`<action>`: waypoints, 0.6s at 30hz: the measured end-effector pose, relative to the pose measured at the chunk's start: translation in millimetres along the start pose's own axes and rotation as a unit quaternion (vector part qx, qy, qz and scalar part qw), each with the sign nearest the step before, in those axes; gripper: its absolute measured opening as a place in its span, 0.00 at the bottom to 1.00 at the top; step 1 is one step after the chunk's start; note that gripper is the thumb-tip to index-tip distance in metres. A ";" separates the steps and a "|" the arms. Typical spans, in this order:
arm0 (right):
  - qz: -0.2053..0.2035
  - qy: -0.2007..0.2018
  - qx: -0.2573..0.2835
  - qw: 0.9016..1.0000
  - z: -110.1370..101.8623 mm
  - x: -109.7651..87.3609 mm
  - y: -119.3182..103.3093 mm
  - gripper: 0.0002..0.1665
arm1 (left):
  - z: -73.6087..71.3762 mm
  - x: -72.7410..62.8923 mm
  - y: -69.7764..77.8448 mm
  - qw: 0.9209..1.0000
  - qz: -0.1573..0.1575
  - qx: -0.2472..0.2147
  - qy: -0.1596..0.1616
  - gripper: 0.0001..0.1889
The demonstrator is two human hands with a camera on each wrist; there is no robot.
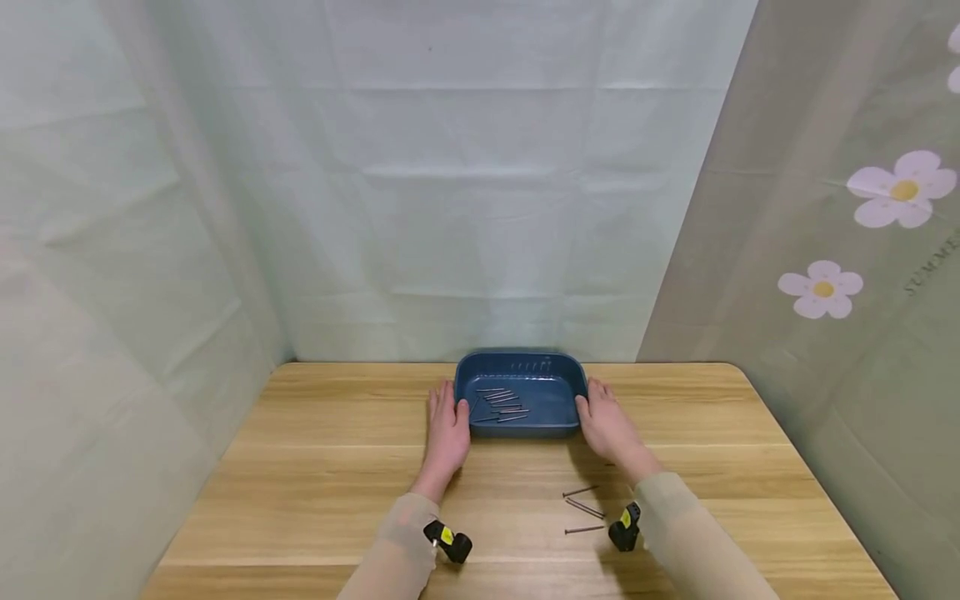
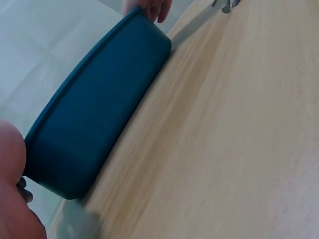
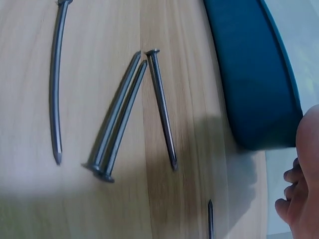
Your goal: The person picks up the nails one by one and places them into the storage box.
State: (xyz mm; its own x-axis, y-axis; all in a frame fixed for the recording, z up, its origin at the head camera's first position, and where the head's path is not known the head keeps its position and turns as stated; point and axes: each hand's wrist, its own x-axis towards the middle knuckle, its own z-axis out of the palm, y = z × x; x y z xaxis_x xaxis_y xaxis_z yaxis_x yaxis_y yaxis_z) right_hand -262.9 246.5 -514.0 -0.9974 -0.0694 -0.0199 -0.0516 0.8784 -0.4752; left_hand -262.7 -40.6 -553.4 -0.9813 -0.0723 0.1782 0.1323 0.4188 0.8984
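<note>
A blue rectangular baking dish (image 1: 555, 406) stands at the far edge of the wooden table, with several nails (image 1: 504, 406) lying in its left half. My left hand (image 1: 448, 433) grips the dish's left end, thumb up at the rim. At the opposite end my right hand (image 1: 611, 427) holds it the same way. The right wrist view shows the dish's outer wall (image 3: 254, 74), with the thumb at the rim and the other fingertips (image 3: 294, 174) bent in below it. Several loose nails (image 1: 585, 507) lie on the table in front of the dish, near my right forearm.
The wooden table (image 1: 337, 467) ends against a pale cloth (image 1: 465, 208) hanging right behind the dish. A brown-grey cloth with flowers (image 1: 822, 289) hangs on the right. Each wrist carries a small black camera (image 1: 448, 542).
</note>
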 end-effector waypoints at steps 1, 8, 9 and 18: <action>-0.001 -0.001 0.003 1.000 -0.6 0.1 1.9 0.39 | 0.3 -0.1 0.0 1.000 -0.001 0.001 -0.001 0.29; -0.022 0.011 0.029 0.999 -6.9 -1.1 16.9 0.41 | 3.7 -3.0 2.3 1.000 0.015 0.013 -0.007 0.29; -0.025 0.016 0.033 0.999 -8.0 -1.8 19.1 0.41 | 3.8 -3.2 2.2 1.000 0.017 0.016 -0.008 0.29; -0.052 0.053 0.046 0.996 -15.4 -17.7 39.8 0.34 | -1.8 -1.7 -3.0 0.998 0.033 0.044 -0.008 0.30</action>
State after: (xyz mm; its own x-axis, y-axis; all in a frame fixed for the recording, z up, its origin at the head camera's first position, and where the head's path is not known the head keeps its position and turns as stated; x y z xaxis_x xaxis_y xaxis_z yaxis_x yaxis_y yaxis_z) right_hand -248.1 289.9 -519.0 -0.9869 -0.1032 0.1236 -0.1547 0.8212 -0.5492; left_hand -261.2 -43.4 -555.7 -0.9731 -0.0275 0.2288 0.1847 0.5005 0.8458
